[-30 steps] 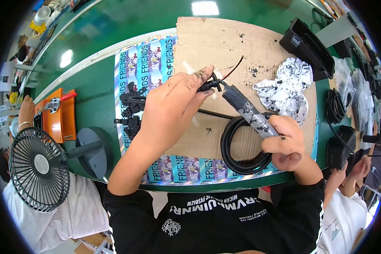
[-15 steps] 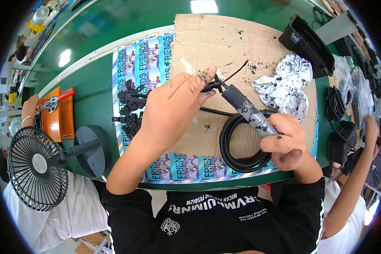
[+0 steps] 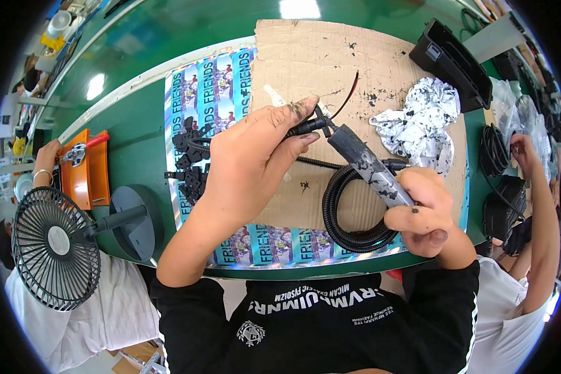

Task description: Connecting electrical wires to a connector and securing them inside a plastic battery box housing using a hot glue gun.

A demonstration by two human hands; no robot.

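My left hand (image 3: 246, 156) pinches a black cable fitting (image 3: 308, 126) between thumb and forefinger; its fingertips are smeared black. A thin red and black wire pair (image 3: 351, 98) sticks up from the fitting's end. In my right hand (image 3: 422, 209) is a grey tube (image 3: 373, 167) smudged with black paste, gripped by its lower end and slanting up to the left. Its tip meets or nearly meets the fitting; I cannot tell if they touch. Below the tube lies a coil of black corrugated hose (image 3: 331, 218). Black clip-like parts (image 3: 190, 177) sit left of my left hand.
Stained cardboard (image 3: 311, 59) covers the table's middle over a printed blue sheet (image 3: 271, 246). A black-spotted white rag (image 3: 417, 118) and a black box (image 3: 449, 65) lie right. At left are a fan (image 3: 56, 240) and an orange bin (image 3: 93, 171). Co-workers' hands show at both sides.
The wire pair has swung slightly and stands more upright. Both my hands hold almost the same place. At right, a co-worker's hand has moved up and left towards the plastic bags.
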